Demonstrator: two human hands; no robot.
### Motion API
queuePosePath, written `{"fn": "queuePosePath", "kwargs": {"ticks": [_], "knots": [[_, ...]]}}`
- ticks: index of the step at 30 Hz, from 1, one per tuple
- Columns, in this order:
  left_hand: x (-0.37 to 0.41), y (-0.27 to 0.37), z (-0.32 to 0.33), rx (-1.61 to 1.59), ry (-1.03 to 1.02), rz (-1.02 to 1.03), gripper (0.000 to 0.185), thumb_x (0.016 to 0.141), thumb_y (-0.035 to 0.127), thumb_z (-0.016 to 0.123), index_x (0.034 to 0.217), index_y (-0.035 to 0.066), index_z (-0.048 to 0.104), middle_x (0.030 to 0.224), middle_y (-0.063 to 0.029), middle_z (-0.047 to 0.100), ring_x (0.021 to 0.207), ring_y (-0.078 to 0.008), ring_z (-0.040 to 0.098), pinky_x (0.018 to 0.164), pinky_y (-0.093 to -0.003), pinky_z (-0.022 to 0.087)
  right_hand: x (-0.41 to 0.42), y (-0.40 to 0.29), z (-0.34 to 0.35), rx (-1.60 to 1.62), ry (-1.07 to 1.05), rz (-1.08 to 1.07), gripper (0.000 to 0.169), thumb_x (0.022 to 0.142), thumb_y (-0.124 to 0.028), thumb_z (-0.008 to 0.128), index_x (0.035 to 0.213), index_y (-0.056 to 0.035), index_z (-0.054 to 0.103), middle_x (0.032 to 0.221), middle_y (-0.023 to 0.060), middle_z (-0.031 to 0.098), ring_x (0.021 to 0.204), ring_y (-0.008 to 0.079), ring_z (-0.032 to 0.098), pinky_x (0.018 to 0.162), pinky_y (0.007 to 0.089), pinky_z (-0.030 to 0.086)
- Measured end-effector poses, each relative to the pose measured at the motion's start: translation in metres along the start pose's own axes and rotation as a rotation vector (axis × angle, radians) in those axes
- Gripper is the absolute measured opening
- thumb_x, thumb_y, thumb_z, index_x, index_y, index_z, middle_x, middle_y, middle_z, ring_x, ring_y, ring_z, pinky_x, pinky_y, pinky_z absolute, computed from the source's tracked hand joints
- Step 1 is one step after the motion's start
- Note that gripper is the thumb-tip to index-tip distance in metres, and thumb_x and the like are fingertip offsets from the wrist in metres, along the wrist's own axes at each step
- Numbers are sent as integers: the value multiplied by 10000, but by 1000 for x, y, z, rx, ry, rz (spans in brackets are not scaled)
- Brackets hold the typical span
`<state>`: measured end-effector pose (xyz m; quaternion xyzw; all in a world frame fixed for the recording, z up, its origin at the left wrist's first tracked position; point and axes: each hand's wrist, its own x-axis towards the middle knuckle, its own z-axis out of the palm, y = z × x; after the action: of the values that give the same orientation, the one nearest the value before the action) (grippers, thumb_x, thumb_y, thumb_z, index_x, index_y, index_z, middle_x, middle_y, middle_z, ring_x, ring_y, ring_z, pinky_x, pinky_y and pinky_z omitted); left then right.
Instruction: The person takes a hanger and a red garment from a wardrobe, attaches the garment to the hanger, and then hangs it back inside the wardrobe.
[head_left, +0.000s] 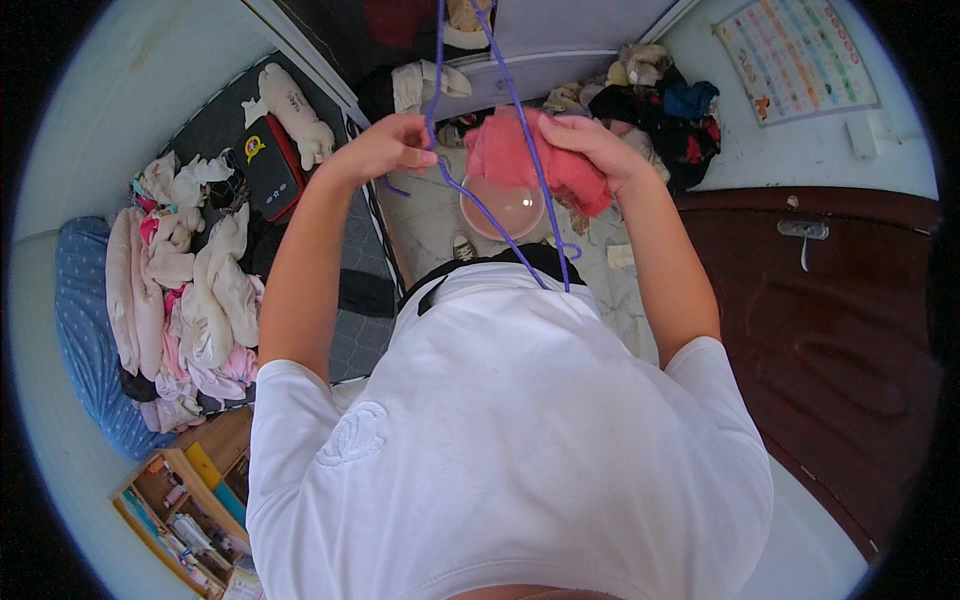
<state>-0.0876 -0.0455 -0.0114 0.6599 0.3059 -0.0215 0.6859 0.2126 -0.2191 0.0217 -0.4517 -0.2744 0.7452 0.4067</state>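
Note:
My left hand (401, 146) is raised, its thumb and fingers closed around a purple cord (480, 204), just left of centre. The cord runs down from the top edge in two strands to the waist of my white T-shirt (525, 420). To the right, my right hand (589, 142) grips a bunched coral-red cloth (506, 150), which hangs behind one strand. Below the cloth, on the floor, stands a pink plastic basin (506, 214), partly hidden by it. A purple hook-shaped end (571, 250) shows beside the cord near my waist.
At left, piled clothes (217, 300), a plush toy (292, 109) and a black-and-red case (270, 169) lie on a dark mat. More clothes (675, 112) are heaped at upper right. A dark red door (840, 337) stands at right, a wooden shelf (180, 502) at lower left.

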Motion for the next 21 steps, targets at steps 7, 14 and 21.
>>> {"fn": "queuePosePath", "kwargs": {"ticks": [7, 14, 21], "knots": [[8, 11, -16, 115, 188, 282, 194, 873, 144, 814, 954, 53, 664, 881, -31, 696, 761, -108, 614, 676, -275, 464, 1, -29, 25, -403, 156, -196, 506, 933, -276, 793, 1324, 16, 659, 1172, 85, 733, 1022, 129, 688, 927, 288, 554], [4, -8, 30, -343, 531, 330, 677, 1039, 540, 577, 1480, 46, 435, 1385, -114, 613, 1321, -235, 534, 1083, -395, 431, 0, -40, 29, -455, 294, -594, 515, 966, -195, 756, 1402, 24, 592, 1257, 65, 703, 1095, 131, 659, 988, 306, 528], [31, -4, 85, -766, 147, 446, 514, 1084, 487, 516, 1346, 50, 584, 1147, -48, 634, 1037, -168, 572, 910, -346, 477, 7, -42, 30, -324, 310, -607, 524, 975, -132, 733, 1444, 20, 554, 1310, 68, 671, 1158, 139, 638, 1027, 319, 509]]}}
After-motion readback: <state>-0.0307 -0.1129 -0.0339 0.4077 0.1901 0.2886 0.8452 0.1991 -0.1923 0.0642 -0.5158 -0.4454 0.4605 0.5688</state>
